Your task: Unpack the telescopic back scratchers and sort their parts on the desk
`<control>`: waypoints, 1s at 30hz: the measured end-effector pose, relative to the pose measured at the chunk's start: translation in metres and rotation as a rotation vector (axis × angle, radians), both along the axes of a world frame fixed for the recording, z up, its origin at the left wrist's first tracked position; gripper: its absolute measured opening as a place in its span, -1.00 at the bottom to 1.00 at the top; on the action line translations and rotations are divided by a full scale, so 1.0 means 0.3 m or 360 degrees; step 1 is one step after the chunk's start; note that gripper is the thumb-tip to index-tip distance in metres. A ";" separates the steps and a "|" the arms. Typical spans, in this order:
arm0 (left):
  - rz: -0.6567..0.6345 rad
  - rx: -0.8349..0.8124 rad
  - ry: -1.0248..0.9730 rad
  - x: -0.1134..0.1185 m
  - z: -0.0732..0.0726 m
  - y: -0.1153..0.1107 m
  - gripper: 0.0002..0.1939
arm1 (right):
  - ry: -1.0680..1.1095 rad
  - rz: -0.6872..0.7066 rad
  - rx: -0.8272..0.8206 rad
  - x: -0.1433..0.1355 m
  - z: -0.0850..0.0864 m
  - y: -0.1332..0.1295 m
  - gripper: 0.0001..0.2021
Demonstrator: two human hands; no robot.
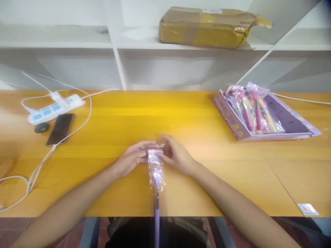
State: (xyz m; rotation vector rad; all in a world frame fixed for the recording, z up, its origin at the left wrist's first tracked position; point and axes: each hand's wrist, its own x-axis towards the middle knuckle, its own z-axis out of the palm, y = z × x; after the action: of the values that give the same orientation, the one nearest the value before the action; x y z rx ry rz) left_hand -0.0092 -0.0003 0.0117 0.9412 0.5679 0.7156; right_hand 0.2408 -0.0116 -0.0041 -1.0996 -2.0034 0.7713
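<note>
A slim stick with a purple handle (pixel 157 224) and a dark metal-looking shaft stands out towards me past the table's front edge. Its light purple head is inside a clear plastic bag (pixel 156 172) with a pale printed label at the top; what kind of tool it is, I cannot make out. My right hand (pixel 178 155) pinches the bag's upper right side, thumb over the label and index finger curled beyond it. My left hand (pixel 133 158) is at the bag's upper left edge, its fingers stretched out and slightly blurred.
An open purple box (pixel 297 124) at the right holds several bagged sticks with pink and yellow handles. At the left lie a white power strip (pixel 57 108), a phone (pixel 60 129), a black case (pixel 41 127) and white cables. A taped carton (pixel 204 27) rests on the shelf behind.
</note>
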 end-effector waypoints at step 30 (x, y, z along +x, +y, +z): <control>-0.0103 -0.0077 0.0510 0.013 -0.004 -0.009 -0.70 | -0.0182 0.0282 0.0313 0.006 0.017 -0.001 -0.91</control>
State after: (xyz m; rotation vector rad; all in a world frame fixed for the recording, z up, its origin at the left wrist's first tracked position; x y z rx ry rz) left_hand -0.0053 -0.0030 0.0105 1.0316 0.8284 0.4929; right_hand 0.2424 -0.0119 0.0008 -0.8788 -2.2425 0.5950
